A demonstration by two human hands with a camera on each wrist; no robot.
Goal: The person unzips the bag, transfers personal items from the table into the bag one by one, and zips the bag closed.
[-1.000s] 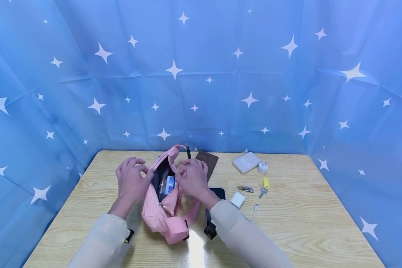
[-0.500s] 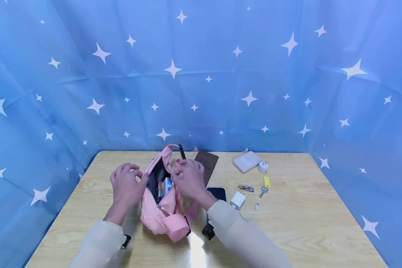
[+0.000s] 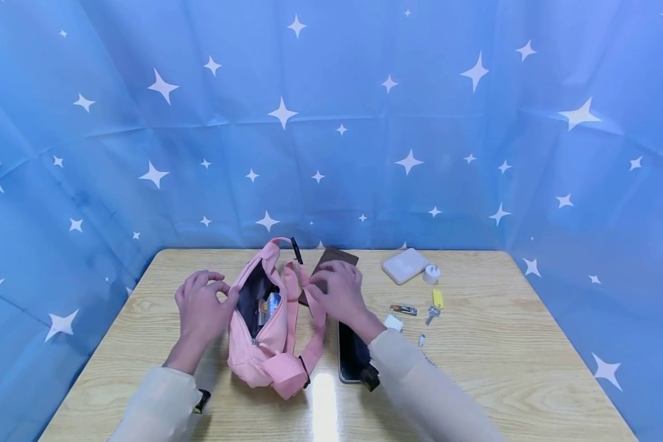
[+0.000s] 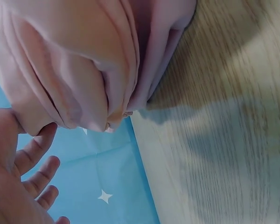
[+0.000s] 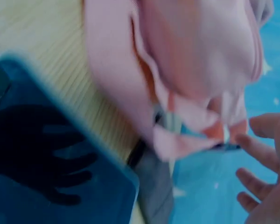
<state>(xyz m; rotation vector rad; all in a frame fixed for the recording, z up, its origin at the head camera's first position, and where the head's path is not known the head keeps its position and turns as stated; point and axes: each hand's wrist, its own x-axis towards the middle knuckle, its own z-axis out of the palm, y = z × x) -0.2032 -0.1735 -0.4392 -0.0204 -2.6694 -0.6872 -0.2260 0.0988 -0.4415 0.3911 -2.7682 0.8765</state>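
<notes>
A pink waist bag (image 3: 242,363) lies unzipped on the table, its dark lining showing. Inside it are a blue-and-white pack (image 3: 273,304) and a small tube-like item (image 3: 262,312). My left hand (image 3: 203,310) pinches the left side of the opening between thumb and forefinger; the left wrist view shows the fabric (image 4: 70,70) hanging in folds from that grip. Apart from the opening, my right hand (image 3: 339,291) hovers over the pink strap (image 3: 316,313) and a brown flat cover (image 3: 339,255). Its fingers (image 5: 256,154) are loosely spread and hold nothing.
Under the right forearm lies a black phone (image 3: 349,362). Further right are a white power bank (image 3: 405,266), a round white plug (image 3: 431,274), a nail clipper (image 3: 403,310), a key with a yellow tag (image 3: 438,299), a white charger (image 3: 393,323) and a cable (image 3: 422,341).
My right hand has let go of the bag's right edge and moved right, over the strap. My left hand has drawn its edge slightly left, and the opening has widened.
</notes>
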